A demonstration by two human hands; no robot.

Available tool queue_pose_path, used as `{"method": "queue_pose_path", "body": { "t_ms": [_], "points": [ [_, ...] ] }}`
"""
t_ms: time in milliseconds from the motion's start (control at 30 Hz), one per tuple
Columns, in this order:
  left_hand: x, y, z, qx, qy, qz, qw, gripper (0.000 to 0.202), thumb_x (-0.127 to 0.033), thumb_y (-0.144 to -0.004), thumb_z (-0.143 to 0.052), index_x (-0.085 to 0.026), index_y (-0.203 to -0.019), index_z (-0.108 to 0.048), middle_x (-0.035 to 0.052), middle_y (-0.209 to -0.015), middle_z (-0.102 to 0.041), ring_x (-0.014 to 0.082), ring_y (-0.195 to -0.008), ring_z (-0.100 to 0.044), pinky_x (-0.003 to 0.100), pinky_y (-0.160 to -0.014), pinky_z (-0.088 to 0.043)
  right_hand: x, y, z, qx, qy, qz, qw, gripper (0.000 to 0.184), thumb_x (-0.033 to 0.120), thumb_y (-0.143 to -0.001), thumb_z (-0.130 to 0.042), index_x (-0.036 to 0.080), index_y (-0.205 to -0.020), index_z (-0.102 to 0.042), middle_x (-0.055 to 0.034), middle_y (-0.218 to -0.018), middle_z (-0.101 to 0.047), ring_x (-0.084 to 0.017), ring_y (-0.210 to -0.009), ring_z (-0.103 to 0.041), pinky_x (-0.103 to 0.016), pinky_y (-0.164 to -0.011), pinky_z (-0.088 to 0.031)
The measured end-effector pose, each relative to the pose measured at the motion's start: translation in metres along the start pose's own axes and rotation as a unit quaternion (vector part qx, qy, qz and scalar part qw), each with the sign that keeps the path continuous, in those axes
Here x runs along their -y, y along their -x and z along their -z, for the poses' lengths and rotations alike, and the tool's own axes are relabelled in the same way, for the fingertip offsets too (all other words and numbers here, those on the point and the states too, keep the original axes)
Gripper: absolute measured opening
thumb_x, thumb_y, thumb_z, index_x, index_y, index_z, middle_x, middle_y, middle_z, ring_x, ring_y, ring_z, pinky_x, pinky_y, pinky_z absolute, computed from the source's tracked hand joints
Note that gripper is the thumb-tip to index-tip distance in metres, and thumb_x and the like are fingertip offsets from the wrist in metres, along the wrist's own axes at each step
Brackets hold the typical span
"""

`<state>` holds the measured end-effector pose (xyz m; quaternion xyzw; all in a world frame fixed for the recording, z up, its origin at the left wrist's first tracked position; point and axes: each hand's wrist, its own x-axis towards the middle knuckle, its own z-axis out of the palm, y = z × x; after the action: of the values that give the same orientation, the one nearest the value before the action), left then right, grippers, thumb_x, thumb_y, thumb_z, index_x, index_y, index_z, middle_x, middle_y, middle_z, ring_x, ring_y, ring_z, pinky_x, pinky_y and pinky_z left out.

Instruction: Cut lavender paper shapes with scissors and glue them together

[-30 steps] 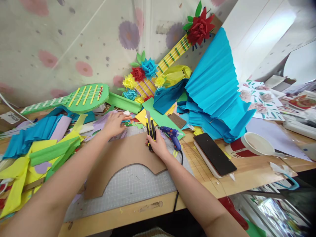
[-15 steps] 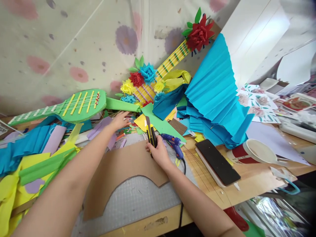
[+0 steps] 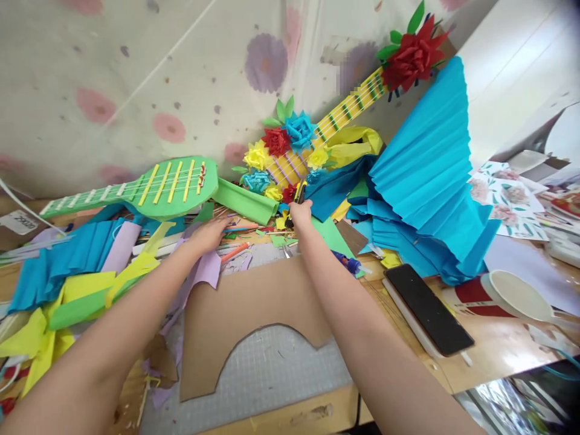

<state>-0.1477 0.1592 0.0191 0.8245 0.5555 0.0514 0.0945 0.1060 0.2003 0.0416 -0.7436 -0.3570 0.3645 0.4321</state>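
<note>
My right hand (image 3: 301, 212) is closed around a yellow and black utility knife (image 3: 299, 192), reaching over the scraps at the foot of the yellow paper guitar (image 3: 348, 109). My left hand (image 3: 211, 234) lies palm down, fingers stretched forward, on paper scraps beside a crumpled purple paper (image 3: 208, 269). Between my arms, a brown cardboard piece (image 3: 254, 296) with a curved cutout rests on a grey cutting mat (image 3: 276, 368). Part of a blue glue gun (image 3: 347, 261) shows past my right forearm, which covers the remainder. Orange pens (image 3: 235, 252) lie near my left fingers.
Behind my left hand is a green paper guitar (image 3: 176, 187). Pleated blue paper (image 3: 421, 169) leans at the right, above a phone (image 3: 428, 308) and a paper cup (image 3: 498, 296). Yellow and green paper strips (image 3: 86, 296) crowd the left side.
My right hand has carried the utility knife forward from the cardboard to the scraps at the back. The purple paper has shifted toward me and overlaps the cardboard's corner. The view has turned slightly left.
</note>
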Motion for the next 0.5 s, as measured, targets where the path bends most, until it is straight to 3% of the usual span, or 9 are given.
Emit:
{"method": "queue_pose_path", "body": {
  "t_ms": [100, 267, 400, 500],
  "points": [
    [0.01, 0.013, 0.009, 0.02, 0.009, -0.016, 1.0, 0.052, -0.006, -0.066, -0.043, -0.026, -0.113, -0.057, 0.0042, -0.119, -0.058, 0.0225, -0.114, -0.048, 0.034, -0.096, -0.037, 0.008, -0.005, -0.001, -0.017, -0.005, 0.002, 1.0, 0.036, 0.018, -0.065, -0.05, 0.016, -0.099, -0.038, -0.0068, -0.08, -0.056, -0.019, -0.068, -0.055, -0.029, -0.057, -0.042],
    [0.009, 0.034, 0.02, 0.01, -0.026, -0.03, 0.999, 0.046, -0.004, -0.067, -0.04, -0.024, -0.101, -0.063, 0.0068, -0.099, -0.064, 0.0239, -0.1, -0.054, 0.034, -0.085, -0.042, 0.014, -0.007, -0.004, -0.02, 0.014, 0.006, 1.0, 0.034, 0.018, -0.066, -0.049, 0.016, -0.098, -0.037, -0.0091, -0.084, -0.055, -0.02, -0.071, -0.055, -0.031, -0.06, -0.043],
    [-0.008, 0.035, 0.011, -0.042, -0.017, -0.033, 0.998, 0.037, -0.01, -0.076, -0.037, -0.02, -0.1, -0.064, 0.0101, -0.097, -0.064, 0.0246, -0.098, -0.054, 0.036, -0.084, -0.042, 0.015, 0.008, -0.007, -0.004, 0.039, 0.027, 0.999, 0.031, 0.016, -0.066, -0.051, 0.017, -0.093, -0.037, -0.01, -0.086, -0.055, -0.023, -0.078, -0.057, -0.033, -0.066, -0.044],
    [-0.028, 0.024, -0.001, -0.087, 0.024, -0.007, 0.996, 0.035, -0.013, -0.077, -0.04, -0.018, -0.102, -0.063, 0.0109, -0.105, -0.063, 0.0247, -0.103, -0.054, 0.038, -0.089, -0.041, 0.016, 0.027, -0.008, 0.022, 0.07, 0.082, 0.994, 0.028, 0.015, -0.065, -0.051, 0.02, -0.089, -0.036, -0.0086, -0.088, -0.057, -0.025, -0.086, -0.057, -0.038, -0.076, -0.044]
  ]
}}
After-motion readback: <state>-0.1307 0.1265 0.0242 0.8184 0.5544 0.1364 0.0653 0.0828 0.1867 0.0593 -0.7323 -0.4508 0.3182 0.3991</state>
